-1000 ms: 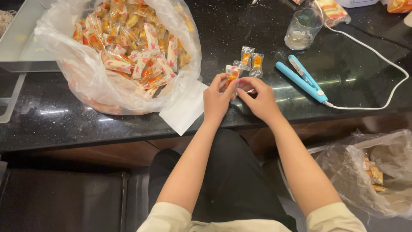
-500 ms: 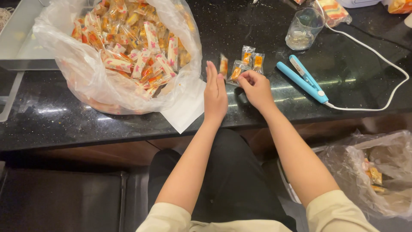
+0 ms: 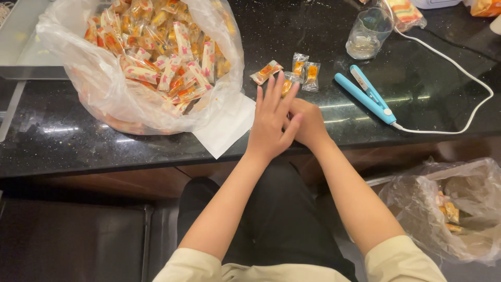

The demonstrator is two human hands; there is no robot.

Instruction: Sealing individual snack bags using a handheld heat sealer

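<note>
Clear-film candy packets [image 3: 298,70], each showing an orange sweet inside, lie in a small loose group on the black polished stone counter [image 3: 78,146], just beyond the fingertips of both hands; one packet [image 3: 266,72] lies a little apart to the left, tilted. Left hand [image 3: 272,121] is spread flat, fingers extended and splayed, palm down, holding nothing; its fingertips reach to the near edge of the group, and whether they touch a packet cannot be told. Right hand [image 3: 309,121] sits partly beneath the left, fingers curled inward; what it grips, if anything, is hidden. Judged by appearance, these packets are very light, thin and crinkly, with slick film that will slide on the glossy counter; the sealed flat end offers the surest pinch point, while pressure on the middle risks crushing the sweet. Left of the hands, a large translucent plastic bag [image 3: 99,89] holds many wrapped candies in white, pink and orange wrappers, resting on a white paper sheet [image 3: 229,128]. To the right lie a blue handheld heat sealer [image 3: 366,95] with white cord [image 3: 454,62] and a glass cup [image 3: 368,34].
</note>
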